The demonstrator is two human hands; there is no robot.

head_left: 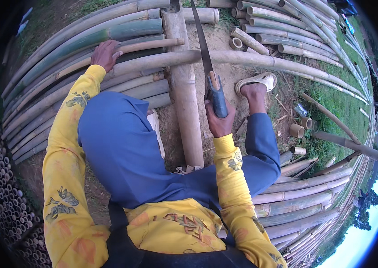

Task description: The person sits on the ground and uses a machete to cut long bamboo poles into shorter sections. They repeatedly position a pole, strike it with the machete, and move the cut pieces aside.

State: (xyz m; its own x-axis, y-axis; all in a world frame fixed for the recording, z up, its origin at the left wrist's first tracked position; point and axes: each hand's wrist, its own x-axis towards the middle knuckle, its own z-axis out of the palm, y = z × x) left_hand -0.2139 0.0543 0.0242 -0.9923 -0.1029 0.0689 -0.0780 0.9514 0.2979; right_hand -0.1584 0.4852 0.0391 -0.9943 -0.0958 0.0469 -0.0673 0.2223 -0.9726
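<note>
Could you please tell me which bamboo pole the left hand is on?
It is the slim tan pole, its cut end reaching over the thick pole, and thinner than the green pole beyond it and the long pole on its near side.

Lower left, there's a dense stack of hollow, round-ended bamboo tubes [1, 178]; at right, a short tan bamboo cylinder [296, 131] sits near green grass [327, 100]; pale blue sky [358, 241] glows lower right.

Outdoor site: daylight is falling on bare brown earth [221, 40], which is forming the floor towards 12 o'clock; green grass [338, 100] is spreading between 2 and 3 o'clock; pale sky [358, 239] is showing behind dark trees [370, 203] near 4 o'clock.
</note>
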